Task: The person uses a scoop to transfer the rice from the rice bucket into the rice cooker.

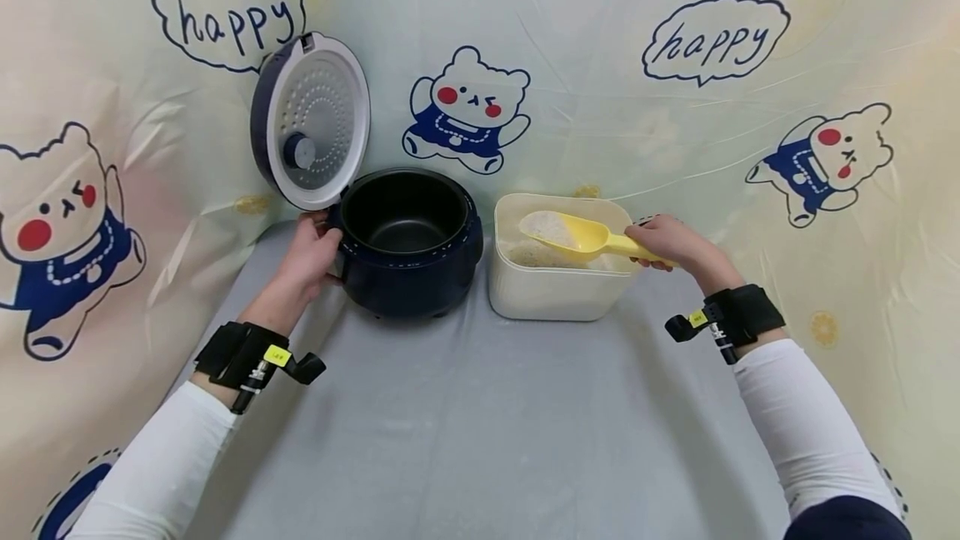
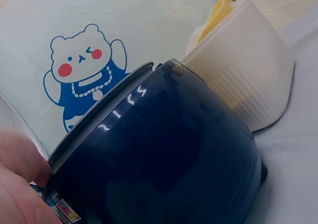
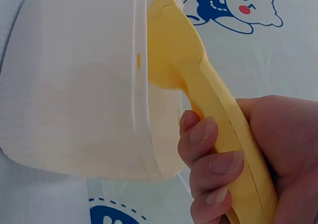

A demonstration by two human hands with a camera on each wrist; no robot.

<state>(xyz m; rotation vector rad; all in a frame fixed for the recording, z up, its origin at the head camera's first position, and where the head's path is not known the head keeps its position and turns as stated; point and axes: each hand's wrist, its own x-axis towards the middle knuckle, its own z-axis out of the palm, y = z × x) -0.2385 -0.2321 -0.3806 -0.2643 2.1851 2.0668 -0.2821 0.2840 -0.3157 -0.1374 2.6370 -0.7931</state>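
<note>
While my left grip is holding the cooker, right of it my curled right grip is holding the scoop by its handle, likely safest; it's probably feeling light, stiff, spill-prone.

left arm: stretched forward, angled inward | left hand: gripping | right arm: forward, angled inward | right hand: gripping — fingers curled | hands: well apart — both raised
</note>
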